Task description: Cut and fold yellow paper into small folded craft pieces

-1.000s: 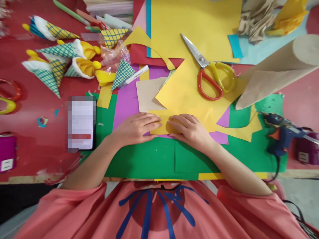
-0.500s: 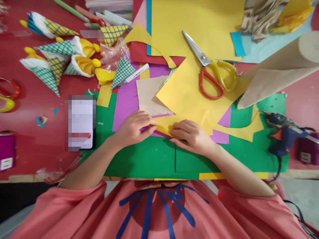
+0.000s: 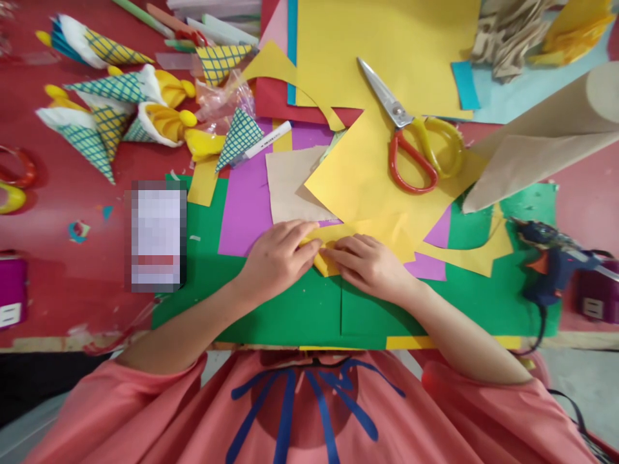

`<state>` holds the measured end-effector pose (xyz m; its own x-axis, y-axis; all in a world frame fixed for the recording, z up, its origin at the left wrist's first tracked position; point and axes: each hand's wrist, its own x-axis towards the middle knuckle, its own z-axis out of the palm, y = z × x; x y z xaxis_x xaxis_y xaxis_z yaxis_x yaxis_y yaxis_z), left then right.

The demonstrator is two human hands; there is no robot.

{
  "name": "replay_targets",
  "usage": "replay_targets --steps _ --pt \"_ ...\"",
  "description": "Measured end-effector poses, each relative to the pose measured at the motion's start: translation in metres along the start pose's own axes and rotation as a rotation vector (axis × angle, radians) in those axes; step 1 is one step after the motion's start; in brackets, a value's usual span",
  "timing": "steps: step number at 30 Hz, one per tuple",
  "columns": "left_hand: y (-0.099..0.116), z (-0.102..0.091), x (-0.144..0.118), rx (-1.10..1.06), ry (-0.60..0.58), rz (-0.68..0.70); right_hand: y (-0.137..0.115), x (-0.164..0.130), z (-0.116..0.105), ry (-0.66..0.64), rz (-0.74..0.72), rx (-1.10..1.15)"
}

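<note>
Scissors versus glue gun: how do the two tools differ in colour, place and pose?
The scissors have red and yellow handles; the glue gun is dark blue with orange. The scissors lie closed on yellow paper, far from the hands; the glue gun rests on the green sheet's right edge, cord trailing. Neither is touched.

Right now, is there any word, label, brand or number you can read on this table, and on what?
None can be read.
White marker: dark print along the barrel, too small.
Phone: screen blurred out.
Magenta boxes: white labels, too blurred.
</note>
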<state>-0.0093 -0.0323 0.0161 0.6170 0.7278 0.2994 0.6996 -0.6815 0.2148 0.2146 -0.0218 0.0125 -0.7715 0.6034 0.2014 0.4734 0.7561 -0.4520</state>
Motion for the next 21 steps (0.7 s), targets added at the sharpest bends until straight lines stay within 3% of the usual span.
replay_targets --steps 7,11,16,21 --pt "0.016 0.001 -0.006 0.000 0.007 0.117 0.007 -0.002 -0.001 0.092 0.024 0.073" --pt "0.012 0.001 -0.004 -0.049 0.024 0.111 0.014 -0.004 -0.004 0.097 0.024 0.051" --pt "0.001 -0.001 -0.002 -0.069 -0.039 0.105 0.010 -0.005 -0.010 0.032 0.071 -0.065" --pt "-0.007 -0.004 0.001 -0.038 -0.091 0.189 0.006 -0.004 -0.012 0.034 0.051 -0.120"
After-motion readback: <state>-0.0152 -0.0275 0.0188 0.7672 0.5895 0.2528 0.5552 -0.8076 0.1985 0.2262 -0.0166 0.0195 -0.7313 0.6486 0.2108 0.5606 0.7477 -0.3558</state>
